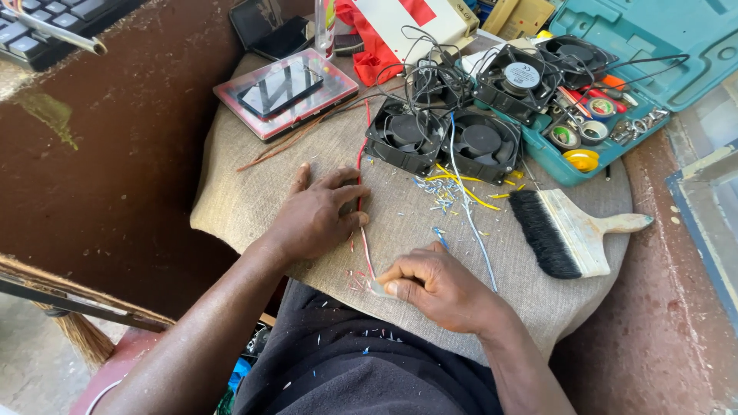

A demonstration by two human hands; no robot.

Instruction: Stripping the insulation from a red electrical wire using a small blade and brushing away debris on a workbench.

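Note:
My left hand (315, 215) lies flat on the burlap-covered table (254, 192), its fingers pressing down a thin red wire (360, 165) that runs up to a black cooling fan (406, 137). My right hand (434, 284) is closed near the table's front edge, pinching a small pale object at the wire's stripped end (367, 257); what the object is I cannot tell. A blue wire (470, 223) runs from a second black fan (481, 144) down past my right hand. Bits of cut insulation lie scattered between the hands.
A wide paintbrush (569, 230) with black bristles lies to the right. A teal tool case (646, 54) at the back right holds two more fans, tape rolls and small parts. A phone rests on a red-edged tray (280, 92) at the back left. A keyboard (46, 31) sits at top left.

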